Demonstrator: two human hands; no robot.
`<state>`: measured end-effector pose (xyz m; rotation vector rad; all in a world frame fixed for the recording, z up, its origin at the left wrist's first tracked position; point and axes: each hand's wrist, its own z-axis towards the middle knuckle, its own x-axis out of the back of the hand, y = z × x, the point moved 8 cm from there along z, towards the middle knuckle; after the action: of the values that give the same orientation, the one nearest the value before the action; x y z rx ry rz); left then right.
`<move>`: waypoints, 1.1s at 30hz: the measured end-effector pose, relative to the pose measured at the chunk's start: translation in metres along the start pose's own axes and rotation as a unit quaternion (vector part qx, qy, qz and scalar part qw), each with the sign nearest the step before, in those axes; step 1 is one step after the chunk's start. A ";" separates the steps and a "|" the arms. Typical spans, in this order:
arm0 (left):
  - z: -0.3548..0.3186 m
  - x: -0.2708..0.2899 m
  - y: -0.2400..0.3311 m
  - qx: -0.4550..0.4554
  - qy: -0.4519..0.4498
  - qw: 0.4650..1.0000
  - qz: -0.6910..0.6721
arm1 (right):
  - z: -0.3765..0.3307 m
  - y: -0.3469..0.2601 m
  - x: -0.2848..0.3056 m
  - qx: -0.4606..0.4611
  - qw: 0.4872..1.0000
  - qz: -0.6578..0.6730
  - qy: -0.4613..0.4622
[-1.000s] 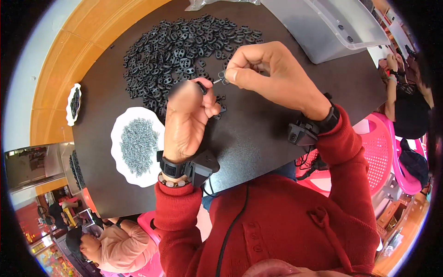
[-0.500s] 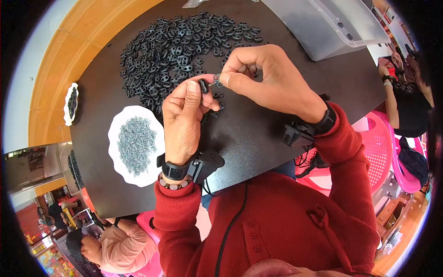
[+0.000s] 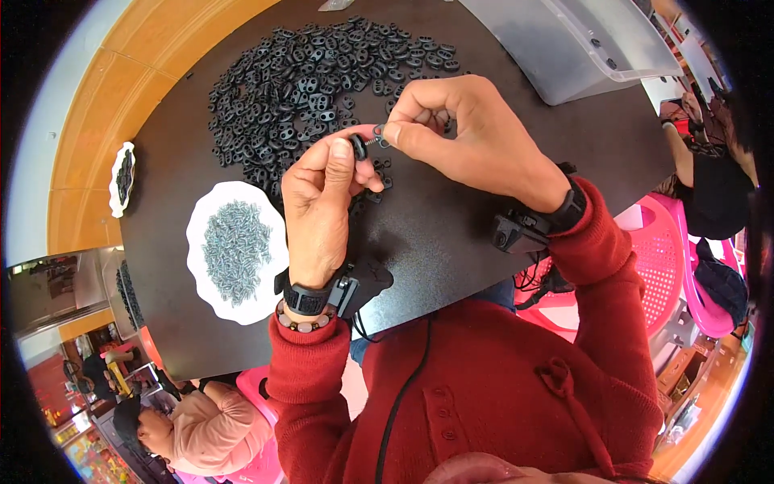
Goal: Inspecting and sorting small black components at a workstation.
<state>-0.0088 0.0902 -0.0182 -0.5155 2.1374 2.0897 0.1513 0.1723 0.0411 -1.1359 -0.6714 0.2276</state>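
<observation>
Above the dark table, my left hand (image 3: pixel 322 181) pinches a black oval cord lock body (image 3: pixel 358 147) between thumb and fingers. My right hand (image 3: pixel 476 141) is closed, thumb against forefinger, on a small dark two-holed cord lock insert (image 3: pixel 380 135). A thin metal spring (image 3: pixel 371 142) bridges the gap between the two pieces. Beyond my hands spreads a heap of black cord lock parts (image 3: pixel 310 85), with a few loose ones under my left fingers. Left of my left wrist is a white scalloped dish (image 3: pixel 199 278) of small metal springs (image 3: pixel 238 250).
A clear plastic bin (image 3: pixel 556 77) stands at the far right of the table (image 3: pixel 435 258). At the left edge is another white dish (image 3: pixel 118 202) with black parts. Co-workers sit at lower left and far right; a pink chair (image 3: pixel 657 266) is beside my right arm.
My hands have barely moved. The black cord lock body has turned slightly in my left fingers, and the view has shifted a little.
</observation>
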 end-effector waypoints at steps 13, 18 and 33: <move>0.000 0.002 -0.003 0.000 0.009 1.000 0.021 | 0.000 0.000 -0.002 0.007 1.000 -0.012 0.004; 0.000 0.002 -0.002 -0.001 0.017 1.000 0.023 | 0.000 0.001 -0.003 0.009 1.000 -0.017 0.005; -0.001 0.002 0.001 -0.016 0.017 0.998 0.062 | 0.000 0.005 -0.004 -0.002 1.000 -0.023 -0.001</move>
<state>-0.0108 0.0893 -0.0173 -0.4364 2.2130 2.1969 0.1491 0.1720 0.0353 -1.1222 -0.6986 0.1883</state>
